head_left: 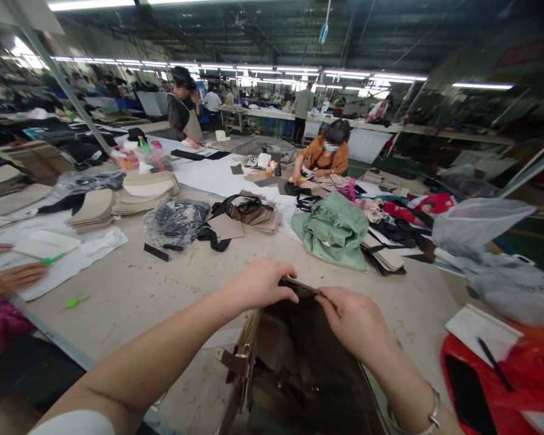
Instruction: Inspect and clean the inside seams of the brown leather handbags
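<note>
A dark brown handbag [299, 362] stands in front of me at the table's near edge, its mouth facing me and its dark lining showing. My left hand [265, 284] grips the far left corner of the rim, the thumb inside and the fingers over the edge. Farther right along that same rim, my right hand [353, 317] pinches the edge between thumb and fingers. A strap with metal fittings [238, 356] hangs on the bag's left side. The lower part of the bag runs out of view.
A green cloth [330, 229] and stacked brown pieces [254, 214] lie beyond the bag. At right, a phone [470, 393] rests on red plastic [526, 368]. A co-worker's hands [16, 278] are at far left. Another person [326, 151] works across the table.
</note>
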A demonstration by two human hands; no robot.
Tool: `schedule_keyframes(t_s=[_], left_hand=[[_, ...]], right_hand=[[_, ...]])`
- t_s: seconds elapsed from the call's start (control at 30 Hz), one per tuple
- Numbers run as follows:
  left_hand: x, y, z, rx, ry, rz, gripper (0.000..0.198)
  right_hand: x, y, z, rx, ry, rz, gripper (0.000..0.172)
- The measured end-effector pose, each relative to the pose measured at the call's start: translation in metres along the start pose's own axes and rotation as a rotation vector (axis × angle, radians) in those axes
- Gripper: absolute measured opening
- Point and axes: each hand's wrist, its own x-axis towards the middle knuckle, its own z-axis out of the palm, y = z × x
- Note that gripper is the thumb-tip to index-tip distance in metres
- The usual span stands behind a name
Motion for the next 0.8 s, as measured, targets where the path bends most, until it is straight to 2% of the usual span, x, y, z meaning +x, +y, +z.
schedule_keyframes(t_s=[0.2,0.43,0.8], left_hand=[[0.008,0.002,0.003,-0.028,-0.022,-0.008,0.019],[0.011,0.0,0.002,-0.074,-0.035,-0.023,0.02],[0.012,0.0,0.013,-0.005,0.045,-0.031,0.024]], right_hand=[[0.0,0.013,0.004,0.04,-0.007,-0.007,0.022],[0.005,0.021,0.005,0.086,0.016,-0.04,0.023],[0.013,0.033,0.008,0.184,0.007,-0.102,0.026]])
